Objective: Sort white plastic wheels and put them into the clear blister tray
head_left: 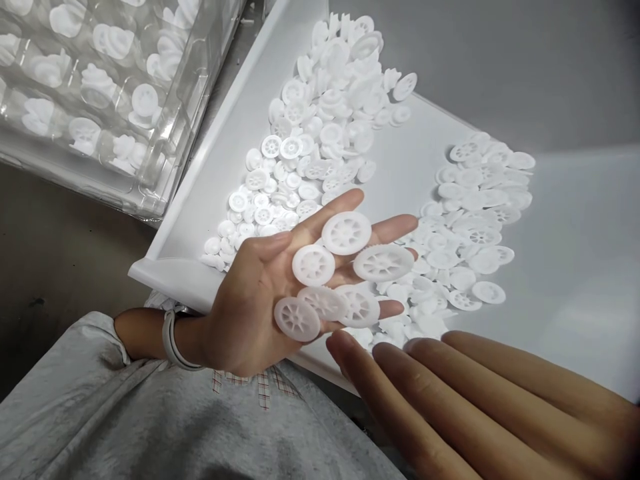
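My left hand [265,293] is lying open, holding five white wheels [313,265] above tray [417,133]; right hand [465,407] is hovering nearby, open, empty.

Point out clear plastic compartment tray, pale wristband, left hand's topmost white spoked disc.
Clear plastic compartment tray [183,100], head view: right side wall.
Pale wristband [169,335], head view: outer surface.
Topmost white spoked disc [346,233], head view: centre hub.

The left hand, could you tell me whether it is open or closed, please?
Open: the left hand is palm up, fingers spread beneath white wheels.
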A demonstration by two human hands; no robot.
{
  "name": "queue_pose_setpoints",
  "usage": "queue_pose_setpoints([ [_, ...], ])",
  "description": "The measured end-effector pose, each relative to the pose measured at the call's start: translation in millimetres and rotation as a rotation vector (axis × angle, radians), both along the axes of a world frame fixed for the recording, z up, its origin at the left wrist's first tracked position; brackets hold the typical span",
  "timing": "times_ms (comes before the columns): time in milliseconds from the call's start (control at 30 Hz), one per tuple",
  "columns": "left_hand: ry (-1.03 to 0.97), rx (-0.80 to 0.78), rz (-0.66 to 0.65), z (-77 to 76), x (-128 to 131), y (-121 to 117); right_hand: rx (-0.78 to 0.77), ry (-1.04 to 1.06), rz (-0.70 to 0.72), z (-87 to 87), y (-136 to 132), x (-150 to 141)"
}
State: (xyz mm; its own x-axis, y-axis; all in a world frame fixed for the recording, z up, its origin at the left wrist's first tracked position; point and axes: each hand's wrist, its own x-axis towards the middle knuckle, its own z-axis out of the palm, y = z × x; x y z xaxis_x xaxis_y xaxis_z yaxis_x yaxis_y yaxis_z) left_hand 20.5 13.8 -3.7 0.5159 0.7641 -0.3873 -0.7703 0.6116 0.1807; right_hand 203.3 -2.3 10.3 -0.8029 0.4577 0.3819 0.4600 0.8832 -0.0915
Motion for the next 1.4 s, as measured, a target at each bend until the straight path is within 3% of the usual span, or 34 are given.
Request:
queue_pose_setpoints([
  [100, 0.012, -0.041, 0.012, 2.7, 0.7, -0.4, 0.022, 0.026, -0.065, -3.1, -4.2, -5.4],
  [367, -0.038, -0.024, -0.031, -0.1, 1.5, -0.3, 0.189, -0.005, 0.091, -5.9, 8.7, -7.5],
  [867, -0.076, -0.007, -0.005, -2.2, 1.5, -2.1, 0.220, 0.029, 0.067, -10.6, 4.1, -10.7],
  [1267, -0.054, -0.007, -0.018, -3.8, 0.7, -4.9, 0.167, 0.014, 0.065, -9.3, 1.8, -12.2],
  [1400, -0.029, -0.029, -0.023, -1.7, 1.0, -4.0, -0.102, 0.088, -0.141, 0.2, -2.6, -7.0],
])
